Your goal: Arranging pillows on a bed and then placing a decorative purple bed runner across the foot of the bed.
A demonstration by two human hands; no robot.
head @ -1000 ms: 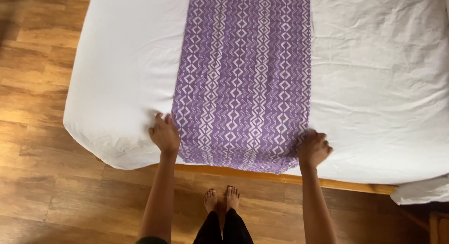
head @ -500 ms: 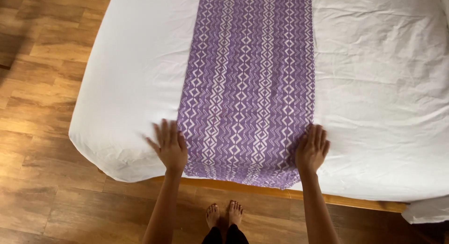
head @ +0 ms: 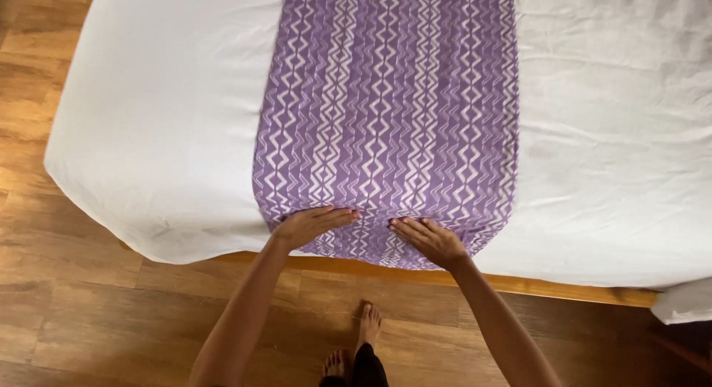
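Observation:
A purple cloth (head: 389, 105) with a white zigzag and diamond pattern lies as a long strip across a bed covered by a white sheet (head: 163, 127). Its near end hangs a little over the bed's edge. My left hand (head: 311, 225) lies flat on that near end, fingers together and pointing right. My right hand (head: 426, 240) lies flat beside it, fingers pointing left. The fingertips of the two hands are a short gap apart near the strip's middle. Neither hand grips anything.
The bed's wooden frame (head: 549, 285) shows below the sheet along the near edge. A wooden plank floor (head: 89, 320) runs to the left and in front. My bare feet (head: 356, 342) stand close to the frame. A white sheet corner hangs at the right (head: 682, 302).
Both hands have slid inward from the strip's two side edges to its middle, palms flat on the cloth. The view has shifted closer, and one foot has stepped forward.

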